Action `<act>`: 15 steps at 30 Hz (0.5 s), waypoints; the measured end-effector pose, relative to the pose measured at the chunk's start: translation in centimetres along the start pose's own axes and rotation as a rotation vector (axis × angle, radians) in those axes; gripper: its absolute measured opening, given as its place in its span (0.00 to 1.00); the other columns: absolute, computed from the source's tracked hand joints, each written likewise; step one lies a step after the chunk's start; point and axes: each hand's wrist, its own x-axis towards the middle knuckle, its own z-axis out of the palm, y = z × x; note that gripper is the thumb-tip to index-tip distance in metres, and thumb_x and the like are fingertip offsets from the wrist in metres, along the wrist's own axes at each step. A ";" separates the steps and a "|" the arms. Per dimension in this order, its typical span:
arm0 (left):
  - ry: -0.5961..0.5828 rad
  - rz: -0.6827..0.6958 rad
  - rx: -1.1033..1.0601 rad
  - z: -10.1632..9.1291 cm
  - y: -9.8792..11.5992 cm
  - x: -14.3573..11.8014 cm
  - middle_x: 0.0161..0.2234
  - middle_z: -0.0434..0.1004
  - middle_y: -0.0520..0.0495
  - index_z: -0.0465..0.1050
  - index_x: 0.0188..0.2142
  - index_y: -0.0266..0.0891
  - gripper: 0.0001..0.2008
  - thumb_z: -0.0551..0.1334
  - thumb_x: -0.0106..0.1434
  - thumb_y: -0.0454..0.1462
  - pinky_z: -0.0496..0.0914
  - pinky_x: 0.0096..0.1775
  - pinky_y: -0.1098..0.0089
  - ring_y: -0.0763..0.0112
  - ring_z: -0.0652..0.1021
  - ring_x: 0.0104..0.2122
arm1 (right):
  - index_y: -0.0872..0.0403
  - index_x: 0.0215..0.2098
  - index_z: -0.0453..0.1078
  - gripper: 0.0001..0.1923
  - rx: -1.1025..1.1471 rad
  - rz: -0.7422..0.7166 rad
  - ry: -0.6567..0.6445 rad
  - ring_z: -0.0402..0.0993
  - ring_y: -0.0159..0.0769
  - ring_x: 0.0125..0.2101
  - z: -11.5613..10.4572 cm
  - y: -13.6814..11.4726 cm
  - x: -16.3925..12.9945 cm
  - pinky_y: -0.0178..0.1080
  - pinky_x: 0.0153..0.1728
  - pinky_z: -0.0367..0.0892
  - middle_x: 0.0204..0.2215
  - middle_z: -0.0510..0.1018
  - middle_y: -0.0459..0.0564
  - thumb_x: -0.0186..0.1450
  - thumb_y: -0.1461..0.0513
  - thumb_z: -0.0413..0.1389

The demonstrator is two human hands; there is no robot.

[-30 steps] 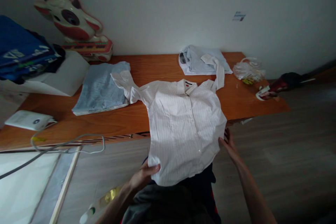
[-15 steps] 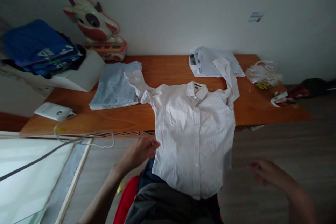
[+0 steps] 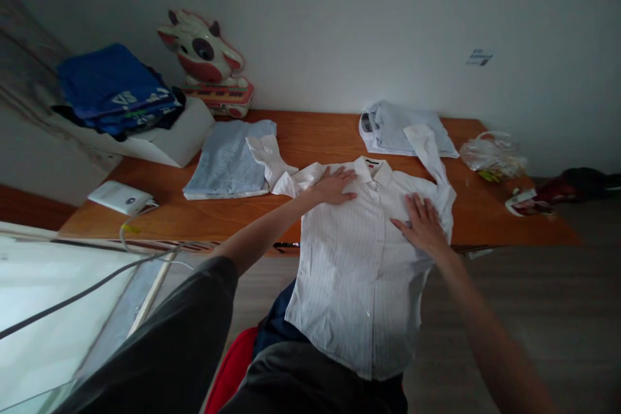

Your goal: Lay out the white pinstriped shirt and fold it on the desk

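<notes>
White striped shirt — its upper front lies beneath both hands.

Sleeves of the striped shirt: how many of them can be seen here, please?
2. On the picture's left, one sleeve lies partly over the blue folded garment; on the right, the other sleeve reaches onto the pale folded clothes. None seems hidden.

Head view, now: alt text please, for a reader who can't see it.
The left hand and right hand rest open on a striped shirt laid front up across the near edge of a wooden table. Folded blue clothes lie to the left, with a toy cow behind them.
</notes>
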 end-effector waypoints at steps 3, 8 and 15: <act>0.105 -0.083 0.003 1.7 0.4 0.3 0.80 0.48 0.38 0.54 0.78 0.39 0.41 0.53 0.75 0.58 0.42 0.76 0.39 0.43 0.49 0.79 | 0.52 0.82 0.46 0.53 -0.011 0.034 -0.068 0.40 0.71 0.78 0.1 2.5 -0.6 0.69 0.75 0.47 0.81 0.45 0.59 0.71 0.32 0.49; 0.138 -0.112 0.012 2.3 0.3 1.4 0.80 0.47 0.36 0.52 0.79 0.35 0.44 0.54 0.74 0.59 0.39 0.76 0.40 0.44 0.47 0.80 | 0.47 0.77 0.59 0.40 0.032 -0.057 -0.081 0.56 0.64 0.75 -2.3 0.6 3.9 0.67 0.74 0.51 0.77 0.61 0.56 0.76 0.37 0.42; 0.259 -0.046 0.044 1.4 -0.7 0.4 0.72 0.68 0.34 0.68 0.70 0.35 0.28 0.54 0.77 0.47 0.55 0.73 0.50 0.50 0.65 0.73 | 0.52 0.82 0.48 0.46 0.043 0.013 -0.135 0.37 0.67 0.79 -0.3 -1.4 11.0 0.73 0.75 0.39 0.82 0.44 0.55 0.75 0.35 0.39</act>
